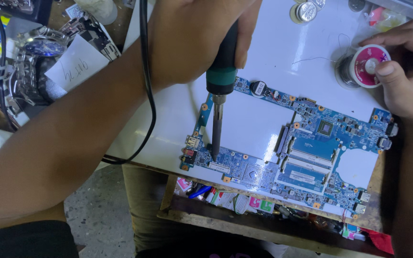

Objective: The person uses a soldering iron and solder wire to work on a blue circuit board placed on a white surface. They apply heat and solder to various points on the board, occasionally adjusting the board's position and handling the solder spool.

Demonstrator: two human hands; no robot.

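Soldering iron (218,95) on circuit board (307,153) | solder spool (366,64) near | wristwatch (41,48) aside

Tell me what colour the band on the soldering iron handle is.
Green, on the soldering iron with its black grip, held in the left hand; head view shows it.

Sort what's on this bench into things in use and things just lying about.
In use:
left hand gripping the soldering iron
blue circuit board under its tip
right hand on the solder spool

Lying about:
wristwatch
paper slip
coin cells
oddments on the lower shelf
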